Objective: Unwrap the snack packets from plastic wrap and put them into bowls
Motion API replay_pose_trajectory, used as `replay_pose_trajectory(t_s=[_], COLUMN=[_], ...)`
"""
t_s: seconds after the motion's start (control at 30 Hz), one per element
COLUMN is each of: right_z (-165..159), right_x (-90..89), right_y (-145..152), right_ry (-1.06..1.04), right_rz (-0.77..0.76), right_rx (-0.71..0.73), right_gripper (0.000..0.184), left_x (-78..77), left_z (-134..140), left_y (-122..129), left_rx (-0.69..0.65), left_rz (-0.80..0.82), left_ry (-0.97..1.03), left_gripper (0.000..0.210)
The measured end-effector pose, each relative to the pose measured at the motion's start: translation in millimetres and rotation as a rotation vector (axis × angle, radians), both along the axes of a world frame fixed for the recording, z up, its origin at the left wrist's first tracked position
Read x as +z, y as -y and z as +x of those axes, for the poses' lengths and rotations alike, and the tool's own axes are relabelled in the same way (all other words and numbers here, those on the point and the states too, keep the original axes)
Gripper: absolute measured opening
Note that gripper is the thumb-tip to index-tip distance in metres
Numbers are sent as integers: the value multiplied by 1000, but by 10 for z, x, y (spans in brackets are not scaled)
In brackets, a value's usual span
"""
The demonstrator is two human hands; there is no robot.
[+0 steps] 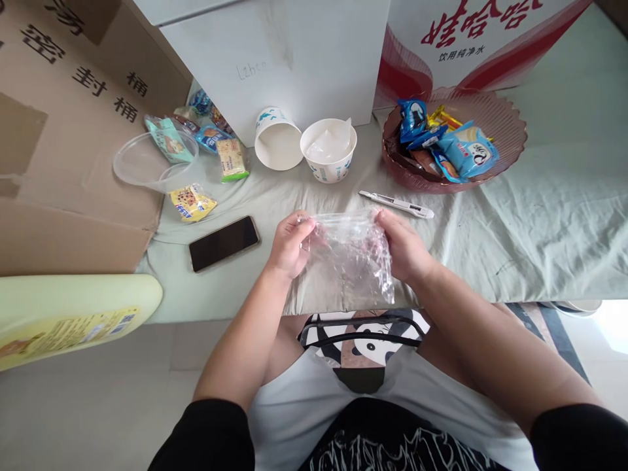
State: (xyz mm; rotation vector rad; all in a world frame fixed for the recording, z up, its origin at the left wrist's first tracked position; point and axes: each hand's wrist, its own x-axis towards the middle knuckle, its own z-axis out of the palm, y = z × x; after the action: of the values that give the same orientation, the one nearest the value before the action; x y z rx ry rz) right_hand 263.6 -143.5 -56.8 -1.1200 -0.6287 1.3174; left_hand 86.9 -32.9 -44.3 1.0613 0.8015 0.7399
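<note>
Plastic bag (350, 261), clear and crumpled, serves as our landmark in the head view, the only one we have: it hangs between our two hands, just above the near part of the cloth (540, 229). Our left hand (290, 245) is at the bag's upper left corner, thumb and bent fingers clamped on the film; our right hand (406, 247) pinches its upper right side the same way, though we cannot tell how the fingertips behind the plastic lie. Beyond the bag stand an upright paper cup (332, 171) with clear plastic in it and, touching or just beside it, a tipped paper cup (277, 145). A slim white cutter (397, 204) lies beyond the bag's right side, a phone (224, 243) to its left, and a pink bowl (511, 127) of wrapped snacks farther right. The step in hand, we judge, is spreading the bag's upper edge; the next move seems to call for even pinches and a gentle pull, since such thin film could slip or tear.
</note>
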Motion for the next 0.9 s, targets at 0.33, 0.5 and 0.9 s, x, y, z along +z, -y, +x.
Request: replay_pose_trajectory(t_s=[0.33, 0.5, 0.9], right_z=[-42, -70, -33], right_x=[26, -6, 0], right_y=[-33, -49, -49], right_ry=[-291, -127, -11], right_rz=[-124, -53, -77], right_rx=[53, -40, -52], right_gripper=[57, 40, 43], left_x=[-34, -22, -6], left_z=[35, -2, 46], left_y=[-60, -26, -34], left_rx=[140, -66, -5], left_rz=[-131, -229, -207], left_ry=[-22, 13, -193], left_gripper=[33, 47, 32])
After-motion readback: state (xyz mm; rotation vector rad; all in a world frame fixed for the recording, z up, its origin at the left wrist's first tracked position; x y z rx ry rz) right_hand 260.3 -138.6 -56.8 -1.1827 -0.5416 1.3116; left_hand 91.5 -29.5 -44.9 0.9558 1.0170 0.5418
